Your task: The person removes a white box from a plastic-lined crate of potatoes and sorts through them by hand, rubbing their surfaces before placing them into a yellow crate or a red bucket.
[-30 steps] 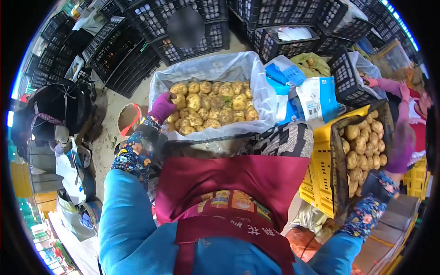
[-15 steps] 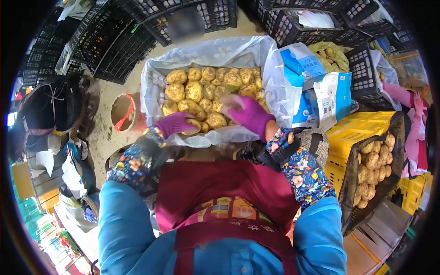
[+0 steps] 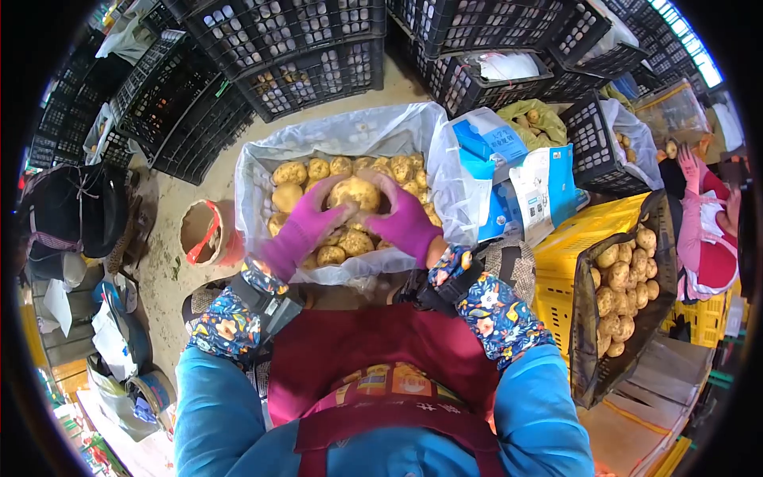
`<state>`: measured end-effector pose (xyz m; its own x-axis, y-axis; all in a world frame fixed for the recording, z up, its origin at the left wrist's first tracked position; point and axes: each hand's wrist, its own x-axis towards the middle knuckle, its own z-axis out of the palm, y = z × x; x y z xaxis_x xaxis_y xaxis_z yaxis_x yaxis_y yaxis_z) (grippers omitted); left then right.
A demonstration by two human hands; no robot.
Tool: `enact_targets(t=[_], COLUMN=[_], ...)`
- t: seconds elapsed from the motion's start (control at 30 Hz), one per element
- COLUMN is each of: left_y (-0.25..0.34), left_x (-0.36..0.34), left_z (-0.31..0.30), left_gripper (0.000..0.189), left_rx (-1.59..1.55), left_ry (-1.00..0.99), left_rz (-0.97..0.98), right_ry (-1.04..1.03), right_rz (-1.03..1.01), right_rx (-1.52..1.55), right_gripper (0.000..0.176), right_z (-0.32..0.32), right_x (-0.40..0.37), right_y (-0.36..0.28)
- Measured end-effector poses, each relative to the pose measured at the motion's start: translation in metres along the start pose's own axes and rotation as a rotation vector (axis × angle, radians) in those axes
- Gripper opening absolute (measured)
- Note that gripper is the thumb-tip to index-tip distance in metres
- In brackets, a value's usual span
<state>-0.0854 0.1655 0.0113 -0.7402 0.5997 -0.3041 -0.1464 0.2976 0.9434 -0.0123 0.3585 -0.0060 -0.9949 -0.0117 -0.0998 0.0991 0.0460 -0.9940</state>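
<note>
A large yellow-brown potato (image 3: 354, 193) is held between both hands above a lined crate (image 3: 253, 171) of potatoes. My left hand (image 3: 311, 222), in a purple glove, has its fingers against the potato's left side. On the right side, my right hand (image 3: 404, 222), gloved the same way, curves its fingers round the potato. The translucent white liner spreads over the crate's edges. Several other potatoes lie below and behind my hands, some hidden by them.
A red and white bucket (image 3: 208, 233) stands left of the crate. To the right are blue and white bags (image 3: 543, 191) and a yellow crate (image 3: 556, 278) beside a dark-lined one with potatoes. Black crates (image 3: 314, 79) stand behind. Another person's hand (image 3: 690, 168) shows at far right.
My hands have come together and now hold one large potato; before, they were apart over the crate. The camera view has shifted, showing more of the black crates behind.
</note>
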Motion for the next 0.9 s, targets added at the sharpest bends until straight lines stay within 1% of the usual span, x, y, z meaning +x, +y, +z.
enact_targets(t=[0.07,0.1,0.2,0.3,0.4,0.43,0.47,0.5,0.53,0.57,0.67,0.7,0.73,0.8,0.83,0.87,0.9], left_y=[-0.007,-0.01,0.028,0.013,0.013,0.002,-0.004,-0.011,-0.011,-0.015,-0.04,-0.053,-0.075,-0.145,-0.176,-0.184,-0.174], left_x=[0.002,0.002,-0.011,-0.008,-0.003,-0.002,-0.001,0.001,0.002,0.003,0.023,0.032,0.047,0.077,0.081,0.082,0.074], left_z=[-0.001,0.0,-0.01,-0.018,-0.014,-0.018,-0.023,-0.028,-0.026,-0.019,-0.031,-0.04,-0.065,-0.118,-0.122,-0.123,-0.116], left_gripper=[0.058,0.054,0.053,0.053,0.051,0.05,0.048,0.046,0.043,0.02,0.019,0.02,0.026,0.031,0.033,0.034,0.035], left_rx=[0.172,0.233,-0.067,-0.323,-0.252,-0.009,0.094,0.196,0.166,-0.142,-0.122,-0.105,-0.033,0.425,0.856,1.283,1.174], left_ry=[0.047,0.086,-0.002,0.01,0.063,0.07,0.078,0.09,0.105,0.094,0.036,0.026,-0.017,-0.108,-0.033,0.067,-0.018], left_rz=[0.126,0.221,-0.091,0.028,-0.012,0.123,0.159,0.196,0.124,0.114,0.105,0.1,-0.067,0.263,0.653,1.05,0.799], right_ry=[0.107,0.137,-0.038,-0.016,-0.074,-0.085,-0.012,0.109,-0.035,-0.006,0.068,0.064,0.038,0.362,0.517,0.561,0.652], right_rz=[-0.311,-0.319,0.032,0.154,0.009,0.124,-0.051,-0.156,-0.194,-0.143,-0.022,0.005,0.03,-0.381,-0.386,-0.427,-0.41], right_rx=[-0.357,-0.394,0.162,0.553,0.57,0.551,0.464,0.208,0.433,0.462,0.583,0.635,0.697,0.39,0.308,0.3,0.462], right_gripper=[0.067,0.066,0.062,0.06,0.061,0.067,0.07,0.075,0.077,0.078,0.078,0.078,0.079,0.079,0.081,0.082,0.081], right_z=[0.012,0.014,0.003,-0.002,-0.001,-0.003,0.006,0.01,0.005,-0.007,-0.027,-0.031,-0.038,-0.084,-0.111,-0.141,-0.153], right_x=[-0.001,0.0,0.002,0.01,0.018,0.018,0.016,0.018,0.021,0.014,-0.02,-0.026,-0.034,-0.078,-0.099,-0.138,-0.186], right_y=[0.008,0.011,-0.018,-0.019,-0.002,0.006,0.005,0.022,0.023,0.024,-0.017,-0.036,-0.051,-0.084,-0.072,-0.08,-0.107])
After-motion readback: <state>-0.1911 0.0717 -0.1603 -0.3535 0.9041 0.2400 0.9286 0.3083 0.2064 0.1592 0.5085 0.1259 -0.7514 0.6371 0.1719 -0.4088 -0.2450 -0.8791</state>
